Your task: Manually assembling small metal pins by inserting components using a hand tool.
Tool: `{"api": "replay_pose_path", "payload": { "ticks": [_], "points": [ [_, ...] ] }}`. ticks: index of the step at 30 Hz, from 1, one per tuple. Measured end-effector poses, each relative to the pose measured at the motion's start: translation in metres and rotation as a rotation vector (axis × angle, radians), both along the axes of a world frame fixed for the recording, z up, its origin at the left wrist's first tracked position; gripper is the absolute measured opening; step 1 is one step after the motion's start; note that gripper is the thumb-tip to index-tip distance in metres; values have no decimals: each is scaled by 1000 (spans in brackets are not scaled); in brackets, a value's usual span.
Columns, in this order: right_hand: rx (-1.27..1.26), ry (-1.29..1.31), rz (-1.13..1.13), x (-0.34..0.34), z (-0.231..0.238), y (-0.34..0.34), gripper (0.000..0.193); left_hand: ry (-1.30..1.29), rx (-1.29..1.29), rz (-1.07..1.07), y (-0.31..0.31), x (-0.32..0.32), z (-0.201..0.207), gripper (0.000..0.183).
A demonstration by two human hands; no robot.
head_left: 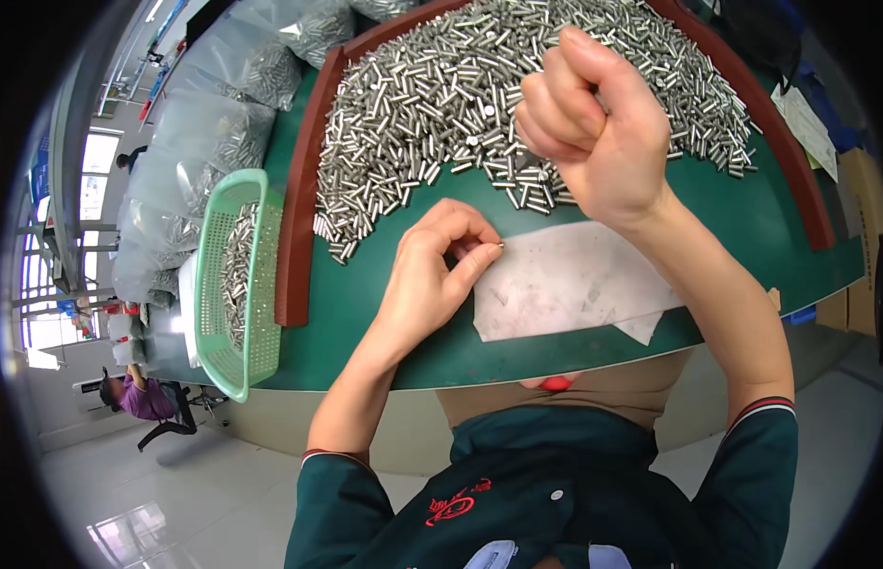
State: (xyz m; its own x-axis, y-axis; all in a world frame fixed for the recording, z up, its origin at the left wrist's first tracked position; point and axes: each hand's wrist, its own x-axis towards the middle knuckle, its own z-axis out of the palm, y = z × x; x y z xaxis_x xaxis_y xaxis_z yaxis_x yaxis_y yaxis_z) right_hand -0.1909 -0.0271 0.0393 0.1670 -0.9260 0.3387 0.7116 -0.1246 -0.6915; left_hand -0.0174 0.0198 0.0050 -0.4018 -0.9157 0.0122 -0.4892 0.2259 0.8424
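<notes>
My left hand [438,266] is over the green tabletop [366,303], its thumb and forefinger pinched together. A tiny shiny end at the fingertips looks like a small metal pin [501,246], mostly hidden by the fingers. That pinch is at the upper left corner of a smudged white cloth [574,289], which lies flat in front of me. Raised over the right part of a big heap of short metal pins [413,114], my right hand [603,133] is closed in a fist. Whatever the fist may hold is hidden.
Dark red wooden rails [296,228] border the heap. A green plastic basket [263,313] with more pins stands left of the left rail. Behind it lie clear bags [190,133] filled with pins. Cardboard boxes [857,190] are at the far right. Another person [147,396] sits in the left background.
</notes>
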Motion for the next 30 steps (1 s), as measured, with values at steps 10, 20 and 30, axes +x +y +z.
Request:
{"api": "replay_pose_path", "payload": {
  "ticks": [10, 20, 30],
  "points": [
    [389, -244, 148, -22, -24, -4, 45, 798, 746, 149, -43, 13, -7, 21],
    [427, -233, 228, -17, -25, -4, 46, 802, 770, 152, -44, 21, -8, 21],
    [443, -221, 252, -16, -27, -2, 46, 782, 776, 141, -43, 21, -9, 18]
  ]
}}
